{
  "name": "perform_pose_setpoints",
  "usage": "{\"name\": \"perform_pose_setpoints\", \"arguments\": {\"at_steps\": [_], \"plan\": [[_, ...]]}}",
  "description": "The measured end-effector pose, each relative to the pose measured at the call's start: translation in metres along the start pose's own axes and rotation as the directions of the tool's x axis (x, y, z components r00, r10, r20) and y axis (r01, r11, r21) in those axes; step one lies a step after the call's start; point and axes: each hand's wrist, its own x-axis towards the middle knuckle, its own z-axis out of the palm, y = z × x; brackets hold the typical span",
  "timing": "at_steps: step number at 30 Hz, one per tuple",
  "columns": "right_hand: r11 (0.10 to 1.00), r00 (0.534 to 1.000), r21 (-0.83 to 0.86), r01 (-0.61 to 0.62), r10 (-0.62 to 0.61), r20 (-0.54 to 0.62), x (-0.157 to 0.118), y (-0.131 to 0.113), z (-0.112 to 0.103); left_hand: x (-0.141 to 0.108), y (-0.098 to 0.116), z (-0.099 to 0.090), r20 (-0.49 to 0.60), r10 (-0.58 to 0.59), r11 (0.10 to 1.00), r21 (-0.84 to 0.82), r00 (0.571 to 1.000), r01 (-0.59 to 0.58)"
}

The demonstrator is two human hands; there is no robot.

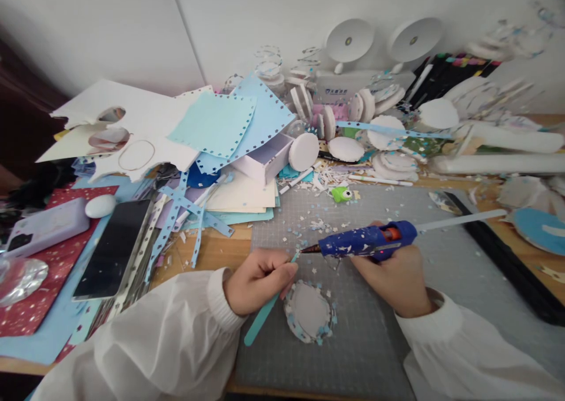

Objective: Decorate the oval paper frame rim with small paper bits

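Mat [362, 354], left fingers [280, 276] tight around strip [261, 323]

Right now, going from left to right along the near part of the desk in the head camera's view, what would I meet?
Lilac case → dark-screened phone → left hand → round white piece with a blue-and-white rim → right hand → long black bar.

Only print spotted: twin-head emergency light [362, 80] by the wall, small dark blue Chinese characters [336, 91] across the front of its white housing, little logo mark at their left end. Too small and soft from here to read for sure. No other text, label, brand or number legible anywhere.
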Motion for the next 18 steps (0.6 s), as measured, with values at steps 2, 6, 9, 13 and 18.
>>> {"name": "perform_pose_setpoints", "arguments": {"at_steps": [2,6,9,13,18], "plan": [[1.0,1.0,0.005,0.003,-0.003,-0.009,-0.0001,0.0,0.0,-0.0001,-0.0002,-0.0001,-0.002,-0.002,1.0,0.004,1.0,0.002],[1.0,1.0,0.005,-0.005,0.006,-0.02,0.0005,-0.0009,-0.0003,-0.0002,-0.0011,-0.0002,0.002,0.01,1.0,0.001,1.0,-0.01],[1.0,1.0,-0.014,0.002,-0.002,-0.004,0.001,-0.0015,-0.0008,-0.0002,-0.0013,-0.0003,0.0,0.015,1.0,-0.003,1.0,-0.015],[0.998,1.0,-0.065,0.021,-0.022,-0.011,-0.0014,0.0011,0.0003,-0.0003,-0.0007,-0.0002,-0.001,0.009,1.0,-0.002,1.0,-0.009],[0.976,0.997,-0.219,0.011,-0.029,-0.077,-0.0051,0.0082,0.0004,-0.0005,0.0,-0.0001,-0.01,-0.004,1.0,0.009,1.0,0.004]]}}
